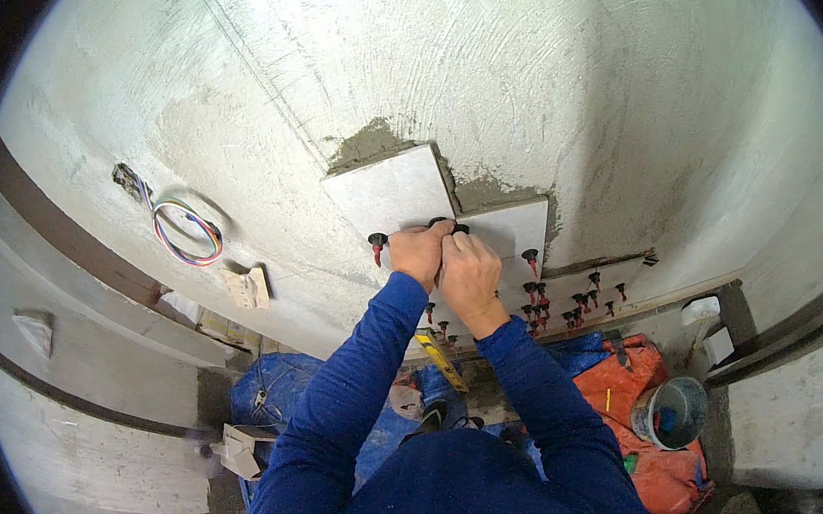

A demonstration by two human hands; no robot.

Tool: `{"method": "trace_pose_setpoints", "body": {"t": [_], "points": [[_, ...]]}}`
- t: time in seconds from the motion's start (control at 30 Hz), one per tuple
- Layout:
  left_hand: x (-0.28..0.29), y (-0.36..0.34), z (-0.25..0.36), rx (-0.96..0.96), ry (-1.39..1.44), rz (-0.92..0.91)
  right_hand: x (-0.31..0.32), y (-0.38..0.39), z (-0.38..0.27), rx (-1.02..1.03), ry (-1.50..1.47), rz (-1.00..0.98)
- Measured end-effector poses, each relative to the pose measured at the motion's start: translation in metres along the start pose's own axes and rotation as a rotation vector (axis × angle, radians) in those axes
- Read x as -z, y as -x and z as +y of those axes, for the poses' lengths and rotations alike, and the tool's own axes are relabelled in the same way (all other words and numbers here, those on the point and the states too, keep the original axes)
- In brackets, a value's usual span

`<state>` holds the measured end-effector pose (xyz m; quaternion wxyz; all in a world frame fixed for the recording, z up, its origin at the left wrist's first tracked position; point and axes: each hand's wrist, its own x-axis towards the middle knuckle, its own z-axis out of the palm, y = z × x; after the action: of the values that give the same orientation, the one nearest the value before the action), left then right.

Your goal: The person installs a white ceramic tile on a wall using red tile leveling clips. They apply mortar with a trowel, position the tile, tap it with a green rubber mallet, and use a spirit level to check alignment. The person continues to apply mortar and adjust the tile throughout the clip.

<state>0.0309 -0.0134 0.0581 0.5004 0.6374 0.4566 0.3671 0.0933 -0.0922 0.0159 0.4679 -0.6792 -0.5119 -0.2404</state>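
Both my hands are at the corner where pale wall tiles meet. My left hand is closed around a black levelling cap mostly hidden by my fingers. My right hand is beside it, fingers curled on another black cap; exactly what each fingertip grips is hidden. A black-and-red levelling clip sticks out left of my hands, another to the right. Several more clips stand on the lower tiles. Grey adhesive shows around the tile edges.
A coiled multicoloured cable hangs from the left wall. A yellow spirit level leans below my hands. A metal bucket sits on an orange sheet at right, a blue sheet and cardboard box at lower left.
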Motion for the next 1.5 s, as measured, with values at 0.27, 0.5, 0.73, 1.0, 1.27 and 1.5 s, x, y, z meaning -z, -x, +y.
{"method": "trace_pose_setpoints", "body": {"t": [0.27, 0.5, 0.73, 1.0, 1.27, 1.5], "points": [[-0.002, -0.001, 0.005, -0.064, -0.408, 0.103, -0.002, 0.004, 0.002, -0.055, -0.018, -0.003], [0.023, 0.042, 0.002, -0.263, -0.153, 0.088, 0.029, -0.009, -0.005, -0.090, -0.020, -0.137], [0.113, 0.023, -0.022, -0.502, -0.045, 0.321, 0.034, -0.037, -0.001, -0.227, -0.186, 0.102], [0.135, -0.024, -0.042, -0.589, -0.050, 0.168, 0.021, -0.049, -0.012, -0.247, -0.111, 0.094], [0.140, -0.039, -0.048, -0.631, 0.012, 0.052, 0.021, -0.050, -0.018, -0.289, -0.136, 0.097], [0.161, -0.031, -0.051, -0.846, -0.186, 0.148, 0.067, -0.005, 0.006, -0.511, -0.165, 0.277]]}}
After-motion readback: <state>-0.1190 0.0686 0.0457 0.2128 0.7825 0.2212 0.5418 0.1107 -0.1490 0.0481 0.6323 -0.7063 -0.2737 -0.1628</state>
